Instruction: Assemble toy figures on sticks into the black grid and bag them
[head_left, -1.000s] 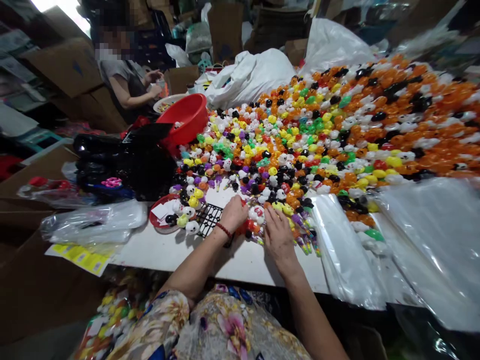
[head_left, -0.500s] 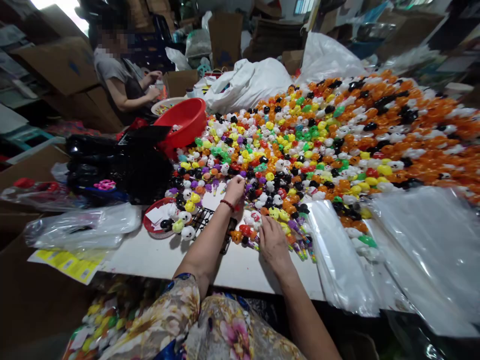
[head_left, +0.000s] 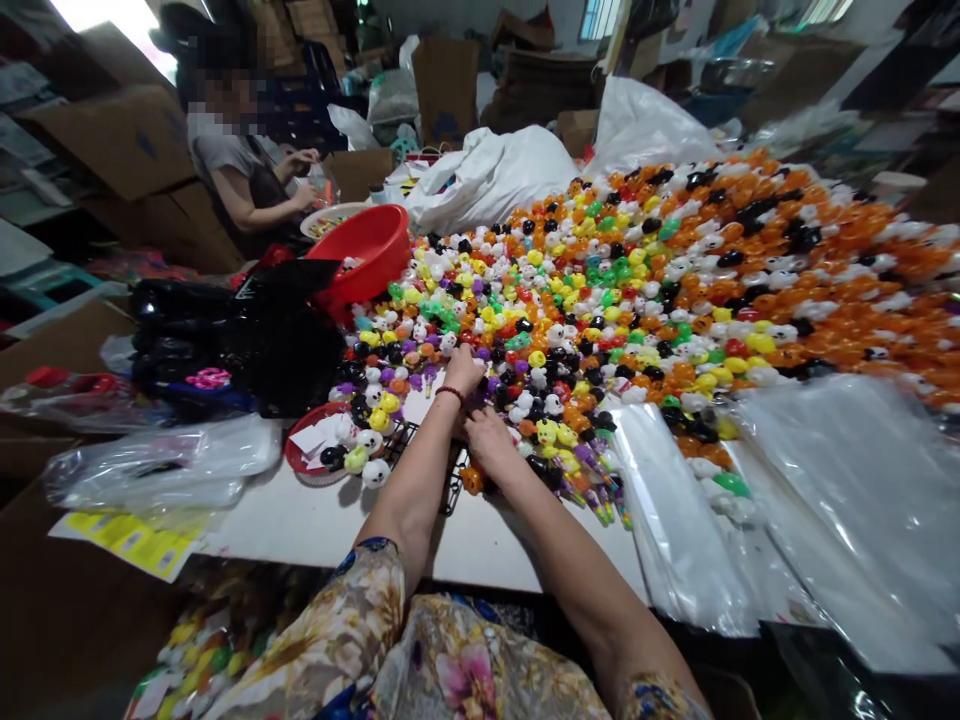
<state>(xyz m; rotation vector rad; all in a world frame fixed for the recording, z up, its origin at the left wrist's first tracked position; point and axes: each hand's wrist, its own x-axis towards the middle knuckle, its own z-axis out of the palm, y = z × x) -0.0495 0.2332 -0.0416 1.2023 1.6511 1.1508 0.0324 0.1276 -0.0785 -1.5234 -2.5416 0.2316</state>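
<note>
A wide heap of small coloured plastic figures (head_left: 536,358) in orange, white, yellow, black, green and purple fills the table. At its near edge is my left hand (head_left: 462,374), a red beaded bracelet on the wrist and the fingers curled; what they hold is hidden. Just below and to the right, my right hand (head_left: 489,440) is closed close beside it, its fingertips out of sight. Under my hands a black wire grid (head_left: 452,490) shows in part. An orange figure (head_left: 472,480) sits by the grid, below my right wrist. Yellow figures (head_left: 556,433) lie to the right.
A red basket (head_left: 294,468) with white cards and figures is on the left. Behind it are black plastic bags (head_left: 225,340) and a red basin (head_left: 367,250). Clear bags (head_left: 667,510) lie on the right. Another person (head_left: 240,185) works at back left.
My right hand has moved left and away from me, from the figures at the right to beside my left hand. My left hand has shifted slightly left.
</note>
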